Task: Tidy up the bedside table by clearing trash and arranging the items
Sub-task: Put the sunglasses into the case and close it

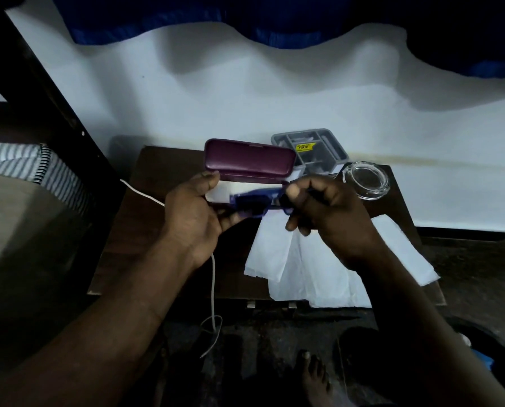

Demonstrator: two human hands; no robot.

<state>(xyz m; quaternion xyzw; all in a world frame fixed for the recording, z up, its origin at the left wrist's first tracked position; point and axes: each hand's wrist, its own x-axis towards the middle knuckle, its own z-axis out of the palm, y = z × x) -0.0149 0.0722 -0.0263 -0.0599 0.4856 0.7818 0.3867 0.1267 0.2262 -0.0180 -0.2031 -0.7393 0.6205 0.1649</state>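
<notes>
Over the dark wooden bedside table [157, 230] both hands hold a pair of blue-framed glasses [252, 202]. My left hand [195, 212] grips the left end of the frame, thumb near the open purple glasses case [248, 160]. My right hand [324, 212] pinches the right end of the glasses. The case lid stands up behind them; its lower half is mostly hidden by the hands. White tissue paper [312, 259] lies spread on the right half of the table.
A grey divided tray [312, 151] with a yellow sticker stands at the back by the wall. A glass ashtray [365, 179] sits at the back right corner. A white cable [213, 277] runs across the table and hangs over the front edge. A bed [25, 201] lies left.
</notes>
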